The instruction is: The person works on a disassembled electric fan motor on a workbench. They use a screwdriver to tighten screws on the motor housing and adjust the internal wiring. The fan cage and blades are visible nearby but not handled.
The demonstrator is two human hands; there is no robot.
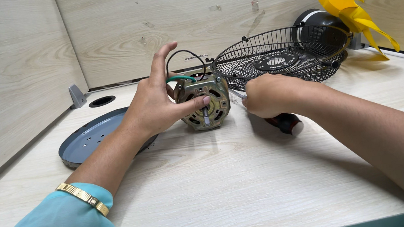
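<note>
Motor (204, 102), squat metal with a bare shaft, stands mid-table on pale woodgrain. Left hand (157, 104) steadies it, thumb across its face, fingers splayed. Right hand (266, 95) clenches a black-handled screwdriver (284, 123). Black wire grille (279, 58) and yellow plastic blade (350, 11) behind; grey disc (87, 139) left.

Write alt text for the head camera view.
A person's left hand steadies a small electric motor on a pale wooden table while the right hand works a screwdriver at its side. Behind lie a black wire fan guard, a yellow fan blade and a grey round plate.
</note>
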